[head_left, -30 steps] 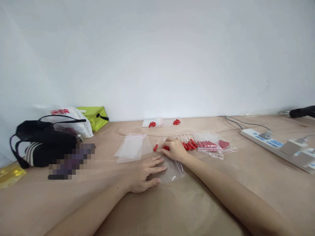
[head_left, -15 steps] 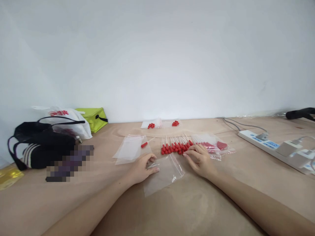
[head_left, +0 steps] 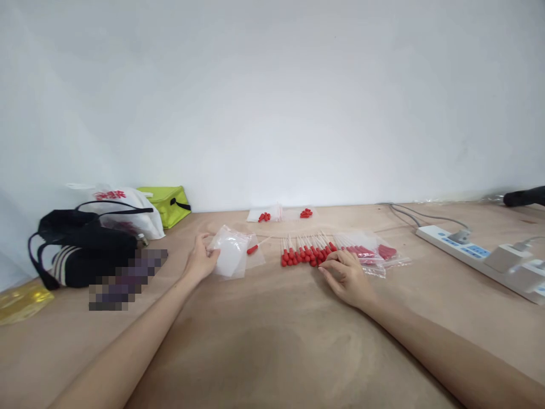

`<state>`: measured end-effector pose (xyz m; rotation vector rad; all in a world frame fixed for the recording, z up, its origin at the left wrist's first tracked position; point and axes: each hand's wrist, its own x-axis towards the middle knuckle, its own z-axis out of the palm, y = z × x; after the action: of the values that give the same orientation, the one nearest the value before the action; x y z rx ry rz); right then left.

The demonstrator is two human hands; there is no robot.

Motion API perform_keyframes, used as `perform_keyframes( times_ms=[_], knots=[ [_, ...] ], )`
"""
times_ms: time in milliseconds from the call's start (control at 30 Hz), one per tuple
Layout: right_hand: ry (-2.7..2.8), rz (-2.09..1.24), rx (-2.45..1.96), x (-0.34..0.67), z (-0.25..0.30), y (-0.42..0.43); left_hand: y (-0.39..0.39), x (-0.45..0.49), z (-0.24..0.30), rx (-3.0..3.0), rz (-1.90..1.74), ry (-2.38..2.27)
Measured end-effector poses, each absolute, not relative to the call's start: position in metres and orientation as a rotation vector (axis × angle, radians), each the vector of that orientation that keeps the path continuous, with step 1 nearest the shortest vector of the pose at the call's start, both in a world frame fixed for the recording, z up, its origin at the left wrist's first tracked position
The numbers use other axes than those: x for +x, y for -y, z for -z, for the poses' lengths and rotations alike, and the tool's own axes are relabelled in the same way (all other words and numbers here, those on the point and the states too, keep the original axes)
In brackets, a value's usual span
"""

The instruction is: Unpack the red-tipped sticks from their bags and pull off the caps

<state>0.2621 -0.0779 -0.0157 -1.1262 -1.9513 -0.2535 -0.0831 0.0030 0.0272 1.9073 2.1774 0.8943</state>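
- Left of the swabs (head_left: 308,251), the left hand (head_left: 201,260) pinches a bag (head_left: 232,258) by its left edge.
- Along the swabs' near edge, the right hand's (head_left: 347,278) fingers narrow; hold unclear.
- Tabletop (head_left: 272,341) spreads between both hands.

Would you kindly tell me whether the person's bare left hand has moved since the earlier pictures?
Yes: judged against the lime-green, box-shaped bag, the bare left hand has moved leftward and farther forward, closer to that bag.
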Motion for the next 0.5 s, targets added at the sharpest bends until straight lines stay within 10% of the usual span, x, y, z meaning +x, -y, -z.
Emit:
perform_keyframes(
  times_ms=[500],
  knots=[
    [1.886,0.366,-1.241,0.267,0.013,0.076,-0.011,-0.019,-0.03,2.63,-0.58,-2.133]
  ],
)
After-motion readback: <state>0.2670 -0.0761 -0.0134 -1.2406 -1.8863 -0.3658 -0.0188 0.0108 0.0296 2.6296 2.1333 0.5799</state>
